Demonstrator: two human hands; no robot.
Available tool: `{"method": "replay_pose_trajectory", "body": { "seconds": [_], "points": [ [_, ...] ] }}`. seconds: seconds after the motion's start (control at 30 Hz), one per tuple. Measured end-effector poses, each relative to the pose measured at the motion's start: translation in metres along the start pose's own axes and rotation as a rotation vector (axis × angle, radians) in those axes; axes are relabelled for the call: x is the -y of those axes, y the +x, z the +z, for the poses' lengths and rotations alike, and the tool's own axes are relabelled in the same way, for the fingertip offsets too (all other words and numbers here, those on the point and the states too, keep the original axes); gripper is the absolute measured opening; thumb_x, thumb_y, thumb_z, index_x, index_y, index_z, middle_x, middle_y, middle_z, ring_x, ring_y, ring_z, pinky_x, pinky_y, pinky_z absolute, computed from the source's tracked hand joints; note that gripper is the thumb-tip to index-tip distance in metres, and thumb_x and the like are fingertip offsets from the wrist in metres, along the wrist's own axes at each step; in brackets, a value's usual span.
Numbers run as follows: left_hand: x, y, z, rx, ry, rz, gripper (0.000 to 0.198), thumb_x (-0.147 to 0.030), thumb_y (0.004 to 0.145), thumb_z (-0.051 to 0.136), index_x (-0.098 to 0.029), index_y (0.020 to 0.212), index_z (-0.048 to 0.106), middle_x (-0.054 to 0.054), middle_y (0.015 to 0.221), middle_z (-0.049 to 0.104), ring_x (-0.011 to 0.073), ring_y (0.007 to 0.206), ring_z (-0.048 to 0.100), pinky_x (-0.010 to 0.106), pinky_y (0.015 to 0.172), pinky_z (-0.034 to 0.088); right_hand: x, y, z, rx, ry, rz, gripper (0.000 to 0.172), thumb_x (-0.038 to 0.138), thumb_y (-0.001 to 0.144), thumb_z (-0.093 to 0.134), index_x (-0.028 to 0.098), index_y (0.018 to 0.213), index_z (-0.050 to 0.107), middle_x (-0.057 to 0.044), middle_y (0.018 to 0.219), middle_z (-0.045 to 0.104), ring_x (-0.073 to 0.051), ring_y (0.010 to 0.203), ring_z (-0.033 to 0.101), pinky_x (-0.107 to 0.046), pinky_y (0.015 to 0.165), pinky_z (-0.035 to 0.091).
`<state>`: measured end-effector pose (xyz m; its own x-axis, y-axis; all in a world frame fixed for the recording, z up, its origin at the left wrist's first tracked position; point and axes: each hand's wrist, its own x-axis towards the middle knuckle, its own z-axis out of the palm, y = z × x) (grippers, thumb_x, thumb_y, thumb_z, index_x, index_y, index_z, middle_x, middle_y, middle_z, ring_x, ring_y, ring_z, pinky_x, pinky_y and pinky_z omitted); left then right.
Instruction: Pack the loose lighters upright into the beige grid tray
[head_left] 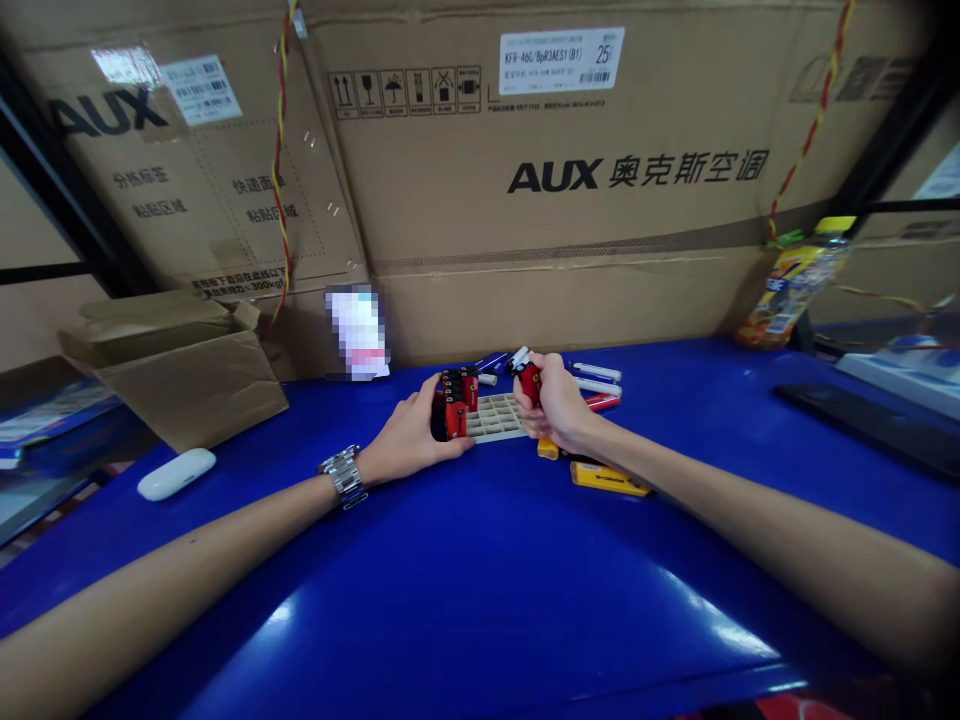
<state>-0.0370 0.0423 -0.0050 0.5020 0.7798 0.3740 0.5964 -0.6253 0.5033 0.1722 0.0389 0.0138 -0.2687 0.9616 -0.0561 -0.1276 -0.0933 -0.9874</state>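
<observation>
Head view — blue table [480, 580], cartons [570, 220] behind — left hand [405, 433], right hand [562, 400] gripping red blocks [457, 420]

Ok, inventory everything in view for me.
Table: one, blue, foreground
Grid tray: one, cream, on table
Blocks: several, red and black, tray's left end
Pens: several, white, blue and red, near tray
Slim pieces: two visible, yellow, near tray's right end
Case: one, white, table left
Pixelated object: one, whitish, back left
Small carton: one, brown, back left
Large cartons: count unclear, brown, backdrop
Bottle: one, yellow and orange, back right
Flat slab: one, black, table right
Cords: several, red and yellow, left and right
Frame bars: several, black, both sides
Packages: several, white and blue, outer edges
Watch: one, silver, left wrist
Left hand: one, at tray's left end
Right hand: one, holding another block
</observation>
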Motion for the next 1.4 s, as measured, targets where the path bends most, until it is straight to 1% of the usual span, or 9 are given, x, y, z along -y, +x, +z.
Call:
{"method": "replay_pose_trajectory", "body": {
  "seconds": [0.17, 0.33, 0.53, 0.7, 0.8, 1.03, 1.13, 1.23, 1.4],
  "points": [
    [0.000, 0.000, 0.000, 0.007, 0.007, -0.015, 0.086, -0.046, 0.068, 0.069, -0.016, 0.137, 0.027, 0.015, 0.116, 0.058, 0.0326, 0.107, 0.056, 0.048, 0.089, 0.045, 0.000, 0.000, 0.001, -0.038, 0.011, 0.021, 0.046, 0.050, 0.087, 0.020, 0.023, 0.052, 0.032, 0.006, 0.034, 0.023, -0.008, 0.030, 0.016, -0.024, 0.033, 0.014],
    [0.000, 0.000, 0.000, 0.002, -0.002, -0.002, 0.086, -0.047, 0.068, 0.068, -0.016, 0.137, 0.028, 0.015, 0.117, 0.058, 0.0326, 0.107, 0.057, 0.048, 0.089, 0.045, 0.001, 0.001, 0.000, 0.089, 0.015, 0.010, 0.050, 0.062, 0.085, 0.023, 0.022, 0.058, 0.036, 0.007, 0.036, 0.027, -0.007, 0.029, 0.020, -0.024, 0.034, 0.015],
    [0.000, 0.000, -0.001, 0.012, 0.005, -0.007, 0.087, -0.047, 0.068, 0.068, -0.015, 0.137, 0.027, 0.015, 0.118, 0.058, 0.0332, 0.108, 0.055, 0.048, 0.090, 0.044, 0.004, -0.002, 0.001, 0.023, -0.360, -0.323, 0.024, 0.041, 0.089, 0.043, 0.023, 0.073, 0.037, 0.003, 0.054, 0.051, -0.010, 0.043, 0.043, -0.025, 0.042, 0.031],
    [0.001, 0.000, 0.000, 0.016, 0.029, -0.009, 0.086, -0.047, 0.068, 0.067, -0.016, 0.137, 0.026, 0.014, 0.119, 0.057, 0.0327, 0.106, 0.056, 0.047, 0.089, 0.044, 0.003, -0.004, -0.001, 0.025, -0.679, -0.584, 0.030, 0.041, 0.088, 0.047, 0.019, 0.068, 0.048, 0.003, 0.060, 0.044, -0.009, 0.052, 0.037, -0.025, 0.048, 0.030],
    [0.000, 0.000, 0.000, 0.017, 0.045, -0.018, 0.085, -0.047, 0.068, 0.066, -0.016, 0.137, 0.026, 0.014, 0.118, 0.058, 0.0320, 0.105, 0.057, 0.045, 0.088, 0.045, -0.002, -0.001, -0.002, 0.058, -0.718, -0.589, 0.027, 0.040, 0.087, 0.049, 0.018, 0.072, 0.054, 0.003, 0.059, 0.043, -0.010, 0.052, 0.037, -0.026, 0.049, 0.030],
    [0.000, 0.000, 0.000, 0.012, 0.043, 0.003, 0.084, -0.047, 0.069, 0.066, -0.015, 0.136, 0.027, 0.015, 0.116, 0.059, 0.0332, 0.106, 0.056, 0.047, 0.088, 0.044, -0.014, 0.006, -0.004, 0.028, -0.770, -0.594, 0.018, 0.033, 0.086, 0.050, 0.018, 0.093, 0.060, -0.003, 0.076, 0.062, -0.015, 0.065, 0.055, -0.030, 0.060, 0.044],
    [0.000, 0.000, 0.000, 0.009, 0.047, -0.002, 0.085, -0.047, 0.068, 0.066, -0.014, 0.136, 0.027, 0.015, 0.114, 0.059, 0.0330, 0.104, 0.057, 0.046, 0.087, 0.045, -0.018, 0.007, -0.004, 0.032, -0.784, -0.605, 0.026, 0.027, 0.085, 0.051, 0.021, 0.110, 0.054, -0.005, 0.086, 0.064, -0.017, 0.074, 0.060, -0.033, 0.067, 0.048],
    [0.000, 0.000, 0.000, 0.009, 0.049, -0.010, 0.086, -0.047, 0.068, 0.067, -0.014, 0.137, 0.026, 0.015, 0.112, 0.060, 0.0328, 0.102, 0.058, 0.046, 0.085, 0.046, -0.018, 0.005, -0.002, 0.008, -0.825, -0.627, 0.036, 0.024, 0.085, 0.049, 0.022, 0.120, 0.045, -0.003, 0.085, 0.062, -0.015, 0.068, 0.060, -0.031, 0.063, 0.048],
    [0.000, 0.000, 0.000, 0.017, 0.034, -0.005, 0.085, -0.048, 0.069, 0.067, -0.015, 0.137, 0.027, 0.015, 0.114, 0.059, 0.0328, 0.104, 0.057, 0.047, 0.086, 0.045, -0.006, 0.000, -0.003, -0.037, -0.916, -0.685, 0.029, 0.020, 0.086, 0.045, 0.021, 0.115, 0.046, -0.001, 0.076, 0.059, -0.013, 0.059, 0.055, -0.028, 0.056, 0.044]
  ]
}}
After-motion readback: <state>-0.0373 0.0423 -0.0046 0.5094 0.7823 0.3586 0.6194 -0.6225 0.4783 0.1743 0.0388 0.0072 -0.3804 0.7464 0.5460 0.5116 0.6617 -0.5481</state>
